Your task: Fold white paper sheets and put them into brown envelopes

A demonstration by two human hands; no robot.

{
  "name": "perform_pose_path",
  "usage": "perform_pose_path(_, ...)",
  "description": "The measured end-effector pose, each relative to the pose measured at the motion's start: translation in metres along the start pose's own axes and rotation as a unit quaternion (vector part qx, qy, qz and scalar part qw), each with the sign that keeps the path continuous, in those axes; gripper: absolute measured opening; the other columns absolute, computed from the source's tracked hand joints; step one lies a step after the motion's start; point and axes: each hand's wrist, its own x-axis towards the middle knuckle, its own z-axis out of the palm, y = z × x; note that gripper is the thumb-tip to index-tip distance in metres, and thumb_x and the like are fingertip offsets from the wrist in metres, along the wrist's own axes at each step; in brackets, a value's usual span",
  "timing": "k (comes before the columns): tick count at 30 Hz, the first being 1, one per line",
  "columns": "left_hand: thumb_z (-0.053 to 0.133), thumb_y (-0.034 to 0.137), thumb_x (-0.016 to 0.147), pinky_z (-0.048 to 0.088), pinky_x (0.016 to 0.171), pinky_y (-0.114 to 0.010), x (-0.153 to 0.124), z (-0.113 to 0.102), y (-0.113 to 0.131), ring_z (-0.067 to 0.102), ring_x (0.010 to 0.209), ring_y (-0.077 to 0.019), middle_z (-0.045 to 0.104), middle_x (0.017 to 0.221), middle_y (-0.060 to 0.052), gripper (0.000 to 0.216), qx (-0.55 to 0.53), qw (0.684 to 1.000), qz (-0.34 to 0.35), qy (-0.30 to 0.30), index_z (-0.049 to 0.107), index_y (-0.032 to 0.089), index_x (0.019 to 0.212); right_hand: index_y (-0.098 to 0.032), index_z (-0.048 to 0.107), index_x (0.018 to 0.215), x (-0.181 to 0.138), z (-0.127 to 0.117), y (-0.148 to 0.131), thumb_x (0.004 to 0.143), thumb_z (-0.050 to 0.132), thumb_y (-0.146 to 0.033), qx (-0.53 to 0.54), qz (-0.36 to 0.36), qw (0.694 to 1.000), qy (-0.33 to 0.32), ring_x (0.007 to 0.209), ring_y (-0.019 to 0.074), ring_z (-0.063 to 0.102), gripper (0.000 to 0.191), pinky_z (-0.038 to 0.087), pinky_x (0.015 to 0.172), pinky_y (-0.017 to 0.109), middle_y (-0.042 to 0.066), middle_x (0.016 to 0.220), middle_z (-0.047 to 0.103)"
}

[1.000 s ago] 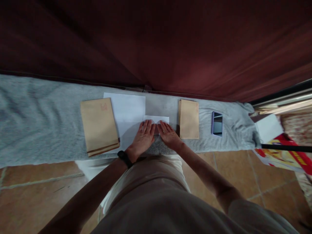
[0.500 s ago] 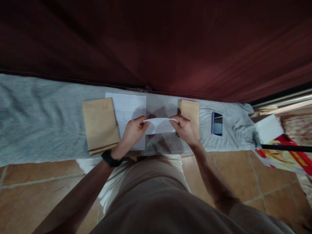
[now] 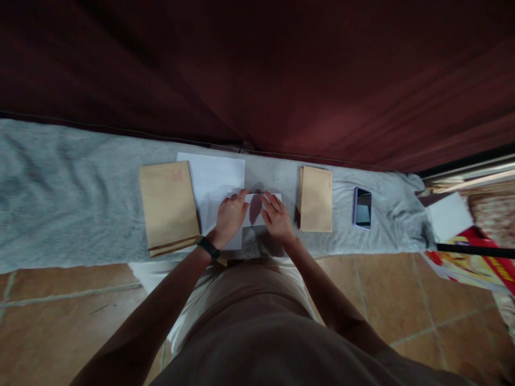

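Observation:
A folded sheet of white paper (image 3: 254, 217) lies as a narrow strip on the grey cloth, its left end over a stack of white paper (image 3: 213, 177). My left hand (image 3: 231, 215), a dark band at its wrist, rests on the strip's left part, with fingertips at the upper edge. On the right part lies my right hand (image 3: 278, 219), fingers stretched out and pressing down. Between the two hands the strip's middle shows, with a dark shadow on it. The left thumb is partly hidden.
Larger brown envelopes (image 3: 169, 206) are stacked left of the white paper. Smaller brown envelopes (image 3: 316, 198) lie to the right, then a phone (image 3: 362, 208). Grey cloth (image 3: 80, 198) covers the narrow surface. Behind it hangs a dark red fabric (image 3: 257, 80). A red and yellow package (image 3: 470, 262) sits far right.
The folded paper has come down from between both hands onto the surface. My hands have moved closer together, and their pinch has changed to fingers resting on the paper.

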Motion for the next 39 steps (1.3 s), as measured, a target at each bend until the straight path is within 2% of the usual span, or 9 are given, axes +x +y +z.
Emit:
perform_pose_path(4,0.050,0.018,0.096,0.051,0.090,-0.038,0.000,0.002,-0.001,0.071,0.099,-0.0282,0.076,0.109,-0.012,0.038,0.048,0.998,0.038,0.006,0.058,0.017,0.133,-0.014,0.047,0.153,-0.004,0.013,-0.017,0.106,0.038,-0.029,-0.027,0.003,1.000,-0.011,0.154,0.0248,0.030,0.050,0.028,0.127,0.046,0.010,0.165,0.037)
perform_pose_path(7,0.053,0.019,0.096,0.050,0.091,-0.039,0.000,0.003,-0.002,0.070,0.101,-0.0286,0.076,0.109,-0.012,0.035,0.062,0.997,0.035,0.017,0.058,0.017,0.130,-0.015,0.045,0.154,-0.007,0.015,-0.023,0.107,0.037,-0.031,-0.049,0.022,0.999,-0.002,0.154,0.0271,0.029,0.050,0.025,0.128,0.048,0.009,0.166,0.036)
perform_pose_path(16,0.047,0.020,0.099,0.048,0.095,-0.041,-0.004,0.008,-0.001,0.069,0.107,-0.0285,0.074,0.114,-0.012,0.035,0.049,0.998,0.013,0.035,0.059,0.020,0.132,-0.016,0.041,0.157,-0.015,0.021,-0.017,0.107,0.039,-0.038,-0.069,0.093,0.993,0.031,0.155,0.0301,0.028,0.054,0.026,0.124,0.055,0.015,0.165,0.034)
perform_pose_path(22,0.050,0.021,0.098,0.051,0.094,-0.041,0.000,0.009,-0.004,0.070,0.103,-0.0287,0.075,0.113,-0.012,0.040,0.020,0.998,0.002,0.056,0.057,0.021,0.137,-0.018,0.045,0.154,-0.013,0.019,-0.012,0.108,0.037,-0.036,-0.067,0.090,0.992,0.062,0.150,0.0308,0.035,0.050,0.021,0.125,0.060,0.013,0.161,0.043)
perform_pose_path(26,0.051,0.023,0.098,0.051,0.096,-0.043,0.001,0.006,-0.005,0.069,0.104,-0.0298,0.075,0.113,-0.013,0.041,0.028,0.998,-0.010,0.056,0.057,0.020,0.139,-0.014,0.044,0.154,-0.010,0.019,-0.010,0.108,0.035,-0.033,-0.067,0.080,0.993,0.054,0.152,0.0298,0.033,0.051,0.022,0.125,0.054,0.014,0.162,0.041)
perform_pose_path(29,0.046,0.023,0.100,0.044,0.108,-0.049,-0.003,0.008,0.000,0.062,0.124,-0.0323,0.068,0.131,-0.016,0.041,0.038,0.997,0.010,0.070,0.058,0.018,0.139,-0.015,0.040,0.157,-0.011,0.022,-0.010,0.108,0.035,-0.034,-0.068,0.085,0.993,0.054,0.153,0.0294,0.031,0.053,0.023,0.125,0.054,0.014,0.164,0.037)
perform_pose_path(32,0.039,0.026,0.103,0.031,0.122,-0.051,-0.012,0.021,0.010,0.045,0.145,-0.0293,0.052,0.153,-0.015,0.046,0.020,0.993,0.090,0.073,0.052,0.016,0.146,-0.015,0.037,0.159,-0.012,0.023,-0.010,0.107,0.035,-0.030,-0.072,0.086,0.993,0.048,0.155,0.0289,0.027,0.054,0.023,0.125,0.054,0.014,0.165,0.036)
perform_pose_path(34,0.039,0.034,0.104,0.026,0.126,-0.049,-0.019,0.032,0.019,0.036,0.151,-0.0283,0.044,0.160,-0.015,0.052,0.009,0.990,0.129,0.055,0.046,0.013,0.151,-0.015,0.036,0.159,-0.013,0.024,-0.010,0.107,0.035,-0.028,-0.075,0.083,0.993,0.038,0.156,0.0285,0.026,0.054,0.023,0.125,0.054,0.014,0.165,0.035)
perform_pose_path(39,0.037,0.047,0.104,0.022,0.128,-0.049,-0.028,0.051,0.024,0.025,0.156,-0.0289,0.036,0.164,-0.018,0.068,0.009,0.992,0.122,0.037,0.034,0.006,0.157,-0.020,0.039,0.158,-0.013,0.024,-0.009,0.108,0.038,-0.033,-0.087,0.091,0.991,0.040,0.156,0.0297,0.025,0.052,0.024,0.124,0.053,0.013,0.166,0.033)
